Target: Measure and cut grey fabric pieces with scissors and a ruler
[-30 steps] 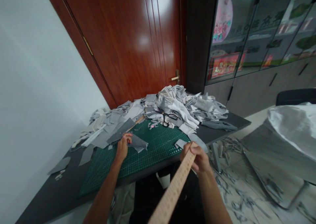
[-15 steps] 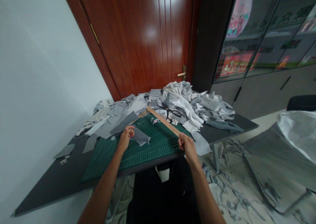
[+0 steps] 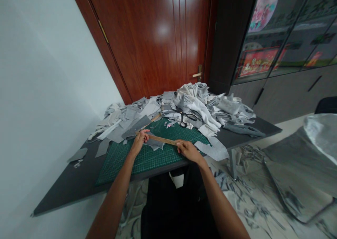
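A wooden ruler lies slantwise across a dark grey fabric piece on the green cutting mat. My right hand is closed around the ruler's right end. Near the other end, my left hand has its fingers curled on the ruler, over the fabric; what is under its palm is hidden. Another dark grey fabric piece reaches past the mat's far left edge. Black-handled scissors rest beyond the mat, against the scraps.
A large heap of grey and white fabric scraps fills the table's back. A second wooden strip lies at the mat's far edge. A light grey scrap overhangs the front edge. A chair stands right, with cuttings on the floor.
The ruler has swung left and down from its slanting position onto the fabric piece. My left hand has come onto its far end, and my right hand has shifted slightly left. The view has turned slightly.
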Motion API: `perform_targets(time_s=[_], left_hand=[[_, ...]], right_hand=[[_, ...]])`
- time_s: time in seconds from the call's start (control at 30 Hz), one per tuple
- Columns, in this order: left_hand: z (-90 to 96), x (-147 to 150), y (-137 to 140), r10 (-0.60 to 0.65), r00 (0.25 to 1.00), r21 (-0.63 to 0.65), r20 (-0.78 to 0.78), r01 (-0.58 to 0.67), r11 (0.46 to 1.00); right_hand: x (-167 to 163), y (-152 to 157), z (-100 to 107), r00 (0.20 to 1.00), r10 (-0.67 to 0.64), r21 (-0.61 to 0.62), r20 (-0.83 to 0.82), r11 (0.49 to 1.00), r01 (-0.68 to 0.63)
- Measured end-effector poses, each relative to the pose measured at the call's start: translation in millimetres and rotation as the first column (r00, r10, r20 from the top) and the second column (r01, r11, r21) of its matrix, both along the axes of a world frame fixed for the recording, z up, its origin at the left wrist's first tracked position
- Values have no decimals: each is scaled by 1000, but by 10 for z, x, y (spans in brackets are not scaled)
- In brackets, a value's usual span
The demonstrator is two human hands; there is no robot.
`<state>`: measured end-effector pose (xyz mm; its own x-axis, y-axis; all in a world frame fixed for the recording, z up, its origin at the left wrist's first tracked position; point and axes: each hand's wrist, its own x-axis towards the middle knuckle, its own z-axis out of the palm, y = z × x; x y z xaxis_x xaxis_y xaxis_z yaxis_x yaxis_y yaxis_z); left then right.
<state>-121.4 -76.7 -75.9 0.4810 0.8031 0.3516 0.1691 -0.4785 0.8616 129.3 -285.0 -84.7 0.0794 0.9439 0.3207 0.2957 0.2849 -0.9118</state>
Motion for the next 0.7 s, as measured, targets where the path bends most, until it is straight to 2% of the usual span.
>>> perform_targets(time_s=[0.2, 0.5, 0.7], left_hand=[[53, 7, -68, -1, 997, 24, -75, 2, 1000], [65, 19, -110, 19, 992, 54, -122, -13, 998], [97, 15, -148, 59, 988, 170, -146, -34, 985]], right_hand=[[83, 53, -78, 988, 87, -52, -129, 994, -94], [94, -20, -94, 993, 47, -31, -106, 998, -50], [119, -4, -117, 995, 38, -27, -92, 999, -41]])
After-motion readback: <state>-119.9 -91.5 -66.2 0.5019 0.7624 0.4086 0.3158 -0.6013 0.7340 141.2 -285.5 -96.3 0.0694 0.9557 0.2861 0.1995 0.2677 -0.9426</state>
